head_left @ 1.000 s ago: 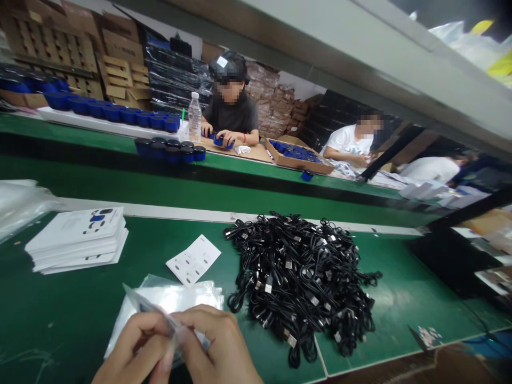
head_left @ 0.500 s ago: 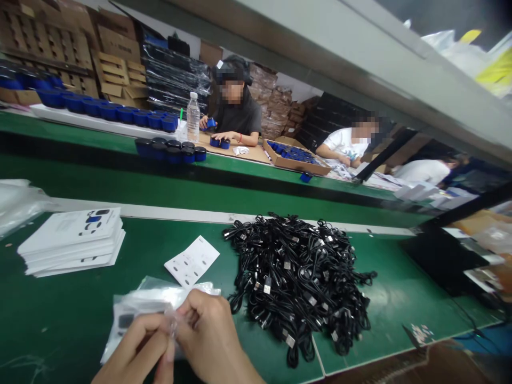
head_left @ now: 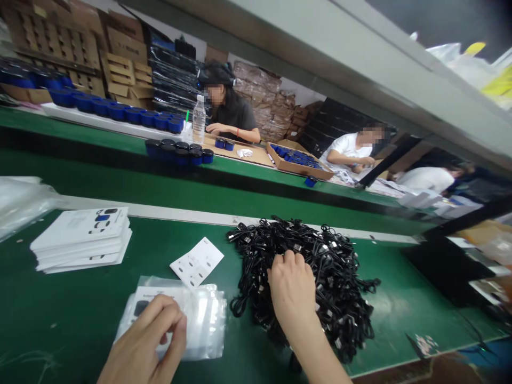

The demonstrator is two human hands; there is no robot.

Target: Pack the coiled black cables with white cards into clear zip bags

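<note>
My left hand (head_left: pixel 150 341) is over the clear plastic bags (head_left: pixel 204 320), its fingers curled and thumb near the index finger; whether it pinches anything is hidden. A printed sheet shows through the top bag. On the pile of black USB cables (head_left: pixel 336 288) rests my right hand (head_left: pixel 292 288), back up, fingers bent down into the cables, their tips hidden. Just behind the bags lies a small printed leaflet (head_left: pixel 198 261). To the left stands a stack of white printed booklets (head_left: pixel 82 240).
Clear plastic (head_left: pixel 24 205) lies at the far left. Behind a green partition, a second bench holds blue-and-black containers (head_left: pixel 120 112), a bottle (head_left: pixel 199 120) and a cardboard tray (head_left: pixel 298 162). Several people sit there. A slanted beam (head_left: pixel 320 69) crosses overhead.
My right hand has left the bags and moved right onto the cable pile. My left hand stays by the bags, now apart from the right. Across the bench, one person has turned aside.
</note>
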